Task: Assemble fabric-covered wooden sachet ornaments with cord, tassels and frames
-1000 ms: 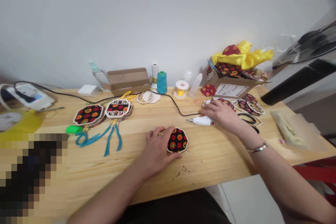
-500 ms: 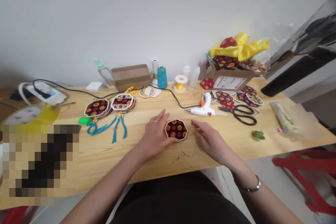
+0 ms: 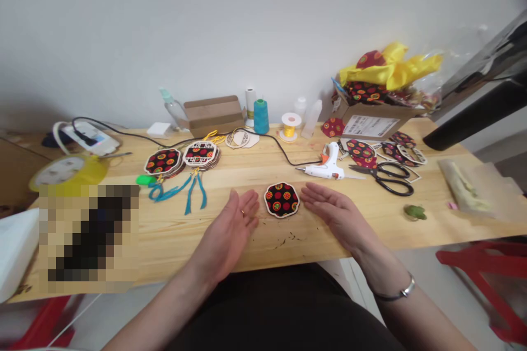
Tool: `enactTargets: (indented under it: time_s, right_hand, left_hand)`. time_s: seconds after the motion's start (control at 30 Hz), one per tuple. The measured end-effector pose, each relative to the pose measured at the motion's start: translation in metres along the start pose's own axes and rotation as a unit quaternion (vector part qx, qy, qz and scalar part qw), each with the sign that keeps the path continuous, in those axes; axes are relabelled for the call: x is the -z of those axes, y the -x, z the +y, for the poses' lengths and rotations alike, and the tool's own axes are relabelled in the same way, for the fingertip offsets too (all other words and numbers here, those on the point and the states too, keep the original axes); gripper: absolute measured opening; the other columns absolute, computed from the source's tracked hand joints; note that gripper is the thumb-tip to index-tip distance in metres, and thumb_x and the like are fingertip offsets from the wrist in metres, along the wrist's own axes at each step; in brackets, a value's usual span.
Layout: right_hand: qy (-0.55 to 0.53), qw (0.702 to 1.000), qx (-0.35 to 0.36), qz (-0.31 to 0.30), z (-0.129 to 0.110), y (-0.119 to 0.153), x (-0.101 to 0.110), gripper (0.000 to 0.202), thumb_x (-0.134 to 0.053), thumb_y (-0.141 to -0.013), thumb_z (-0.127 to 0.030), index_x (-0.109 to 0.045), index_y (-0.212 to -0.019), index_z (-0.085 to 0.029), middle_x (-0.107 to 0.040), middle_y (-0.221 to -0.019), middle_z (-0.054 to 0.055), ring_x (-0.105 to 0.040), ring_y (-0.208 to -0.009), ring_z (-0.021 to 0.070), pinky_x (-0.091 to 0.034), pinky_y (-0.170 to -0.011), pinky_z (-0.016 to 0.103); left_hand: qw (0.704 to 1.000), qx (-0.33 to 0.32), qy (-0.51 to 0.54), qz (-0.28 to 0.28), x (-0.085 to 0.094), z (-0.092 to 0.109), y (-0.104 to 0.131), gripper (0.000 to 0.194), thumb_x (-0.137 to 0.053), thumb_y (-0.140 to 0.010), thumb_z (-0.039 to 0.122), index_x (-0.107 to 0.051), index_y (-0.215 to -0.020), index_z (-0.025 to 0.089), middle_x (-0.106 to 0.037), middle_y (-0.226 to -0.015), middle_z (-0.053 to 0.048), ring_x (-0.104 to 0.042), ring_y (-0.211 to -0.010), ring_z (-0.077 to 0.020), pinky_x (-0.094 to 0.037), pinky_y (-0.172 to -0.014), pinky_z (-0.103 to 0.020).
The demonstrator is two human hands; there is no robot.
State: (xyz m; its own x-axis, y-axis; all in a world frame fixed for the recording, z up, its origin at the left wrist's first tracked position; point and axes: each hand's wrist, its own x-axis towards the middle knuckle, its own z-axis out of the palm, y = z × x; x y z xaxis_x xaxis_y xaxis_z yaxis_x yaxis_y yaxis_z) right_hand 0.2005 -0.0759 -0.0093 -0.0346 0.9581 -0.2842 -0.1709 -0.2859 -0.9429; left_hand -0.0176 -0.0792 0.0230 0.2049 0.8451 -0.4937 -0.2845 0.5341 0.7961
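Note:
A scalloped black piece with red and yellow flower patterns and a pale wooden rim (image 3: 282,200) lies flat on the wooden table (image 3: 164,247). Just left of it, my left hand (image 3: 230,230) is open, palm turned up and inward, with a ring on one finger. On the other side my right hand (image 3: 337,211) is open too, its fingers stretched toward the piece without touching it. Neither hand holds anything. Small dark scraps (image 3: 290,237) are scattered below the piece.
Behind are a white glue gun (image 3: 331,164), black scissors (image 3: 391,178), a teal thread cone (image 3: 261,116) and a yellow spool (image 3: 290,127). Tasselled stacks (image 3: 201,154) sit at left, a filled cardboard box (image 3: 370,120) at back right. A green object (image 3: 415,211) lies at right.
My left hand has let go of the patterned piece, moved back to the left and turned its palm up. My right hand stays open beside the piece. The view has shifted slightly.

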Motion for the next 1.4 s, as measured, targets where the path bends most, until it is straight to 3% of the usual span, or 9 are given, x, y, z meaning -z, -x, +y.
enactTargets:
  time_s: [0.27,0.53,0.87,1.27,1.4]
  right_hand:
    - [-0.059,0.997,-0.055,-0.022,-0.007,0.004,-0.006,0.040,-0.062,-0.070,-0.014,-0.060,-0.110,-0.017,-0.062,-0.121,0.013,-0.059,-0.111,0.0234,-0.038,-0.106,0.047]
    - [-0.031,0.997,-0.063,-0.043,-0.006,-0.001,0.003,0.038,-0.055,-0.077,-0.013,-0.058,-0.115,-0.017,-0.061,-0.122,0.013,-0.061,-0.109,0.0225,-0.043,-0.103,0.047]
    - [-0.040,0.996,-0.062,-0.051,-0.010,-0.012,-0.007,0.034,-0.058,-0.074,-0.010,-0.060,-0.107,-0.017,-0.065,-0.115,0.011,-0.063,-0.105,0.0217,-0.042,-0.103,0.047]
    - [-0.009,0.994,-0.086,-0.062,-0.016,-0.016,-0.011,0.037,-0.057,-0.077,-0.012,-0.058,-0.113,-0.016,-0.064,-0.117,0.011,-0.063,-0.104,0.0200,-0.045,-0.101,0.043]
    - [0.013,0.995,-0.091,-0.044,-0.019,-0.014,-0.011,0.040,-0.061,-0.077,-0.016,-0.057,-0.117,-0.016,-0.062,-0.120,0.011,-0.060,-0.110,0.0214,-0.040,-0.104,0.045]
  left_hand:
    - [0.999,0.025,0.027,-0.020,0.000,0.013,-0.013,0.076,-0.027,-0.086,0.063,-0.033,-0.140,0.010,-0.037,-0.145,-0.016,-0.032,-0.134,-0.0255,-0.022,-0.112,-0.041]
    - [1.000,0.029,0.005,0.004,0.006,0.018,-0.015,0.079,-0.028,-0.083,0.067,-0.038,-0.137,0.011,-0.040,-0.143,-0.018,-0.030,-0.135,-0.0279,-0.023,-0.111,-0.044]
    - [0.998,0.042,0.005,-0.036,0.006,0.012,-0.022,0.071,-0.033,-0.085,0.063,-0.040,-0.136,0.014,-0.039,-0.144,-0.013,-0.030,-0.135,-0.0274,-0.026,-0.110,-0.044]
    - [0.996,0.031,0.012,-0.084,0.005,0.008,-0.016,0.061,-0.035,-0.087,0.058,-0.046,-0.131,0.017,-0.036,-0.147,-0.011,-0.028,-0.135,-0.0274,-0.028,-0.108,-0.043]
    - [0.997,0.015,-0.042,-0.068,0.011,0.005,-0.014,0.060,-0.032,-0.089,0.058,-0.044,-0.132,0.019,-0.036,-0.146,-0.010,-0.029,-0.134,-0.0274,-0.030,-0.105,-0.045]
